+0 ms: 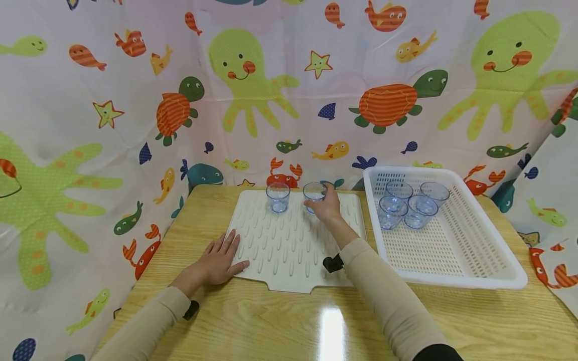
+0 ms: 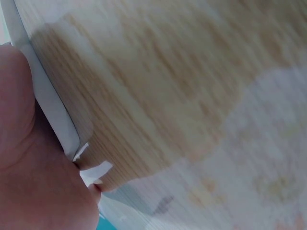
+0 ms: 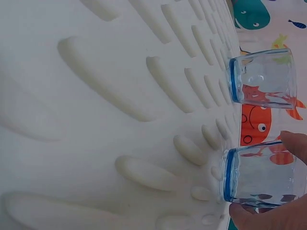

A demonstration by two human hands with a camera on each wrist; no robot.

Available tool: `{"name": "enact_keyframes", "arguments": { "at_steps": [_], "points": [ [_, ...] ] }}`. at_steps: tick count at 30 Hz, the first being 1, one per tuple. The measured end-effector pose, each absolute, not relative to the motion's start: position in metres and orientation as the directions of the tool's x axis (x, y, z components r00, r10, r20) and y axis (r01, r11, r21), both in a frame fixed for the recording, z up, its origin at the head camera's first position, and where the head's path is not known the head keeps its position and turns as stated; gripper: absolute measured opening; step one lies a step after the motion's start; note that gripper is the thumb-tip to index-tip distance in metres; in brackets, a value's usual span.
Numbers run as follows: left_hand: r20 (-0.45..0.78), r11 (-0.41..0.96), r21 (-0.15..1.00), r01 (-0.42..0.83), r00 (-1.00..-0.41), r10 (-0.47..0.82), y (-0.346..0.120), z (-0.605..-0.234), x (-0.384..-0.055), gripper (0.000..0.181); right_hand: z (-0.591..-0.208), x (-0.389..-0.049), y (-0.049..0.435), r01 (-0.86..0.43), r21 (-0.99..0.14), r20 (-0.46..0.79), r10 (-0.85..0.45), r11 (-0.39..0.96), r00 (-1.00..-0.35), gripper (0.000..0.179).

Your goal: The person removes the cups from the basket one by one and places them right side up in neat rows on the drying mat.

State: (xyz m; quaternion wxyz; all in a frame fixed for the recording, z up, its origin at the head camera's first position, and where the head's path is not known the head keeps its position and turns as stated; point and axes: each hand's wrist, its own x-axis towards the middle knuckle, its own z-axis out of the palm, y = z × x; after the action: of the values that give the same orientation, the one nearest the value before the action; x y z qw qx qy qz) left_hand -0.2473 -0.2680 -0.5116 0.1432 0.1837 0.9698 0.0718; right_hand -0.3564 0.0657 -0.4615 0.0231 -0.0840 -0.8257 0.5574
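Note:
A white draining board (image 1: 289, 250) with raised ridges lies on the wooden table. My right hand (image 1: 328, 204) grips a clear bluish drinking glass (image 1: 313, 191) at the board's far edge; in the right wrist view finger and thumb sit on both sides of this glass (image 3: 261, 175), its base at the board. Just left of it another glass (image 1: 278, 198) stands upright on the board. My left hand (image 1: 219, 263) rests flat at the board's near left corner, fingers spread. The left wrist view shows part of that hand (image 2: 43, 158) beside the board's edge.
A white perforated plastic basket (image 1: 451, 250) stands right of the board, with several similar glasses (image 1: 420, 210) grouped at its far left. Behind the table hangs a curtain (image 1: 289, 100) printed with sea animals; it also runs along the left side.

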Motion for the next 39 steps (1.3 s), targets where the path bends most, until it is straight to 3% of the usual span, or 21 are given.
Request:
{"name": "enact_keyframes", "arguments": {
  "at_steps": [39],
  "points": [
    [-0.246,0.919,0.195,0.343,-0.89,0.384,-0.2686,-0.5073,-0.2451,0.097,-0.4663,-0.3591,0.0665,0.083,-0.93,-0.041,0.122,0.359,-0.992,0.092]
  ]
}}
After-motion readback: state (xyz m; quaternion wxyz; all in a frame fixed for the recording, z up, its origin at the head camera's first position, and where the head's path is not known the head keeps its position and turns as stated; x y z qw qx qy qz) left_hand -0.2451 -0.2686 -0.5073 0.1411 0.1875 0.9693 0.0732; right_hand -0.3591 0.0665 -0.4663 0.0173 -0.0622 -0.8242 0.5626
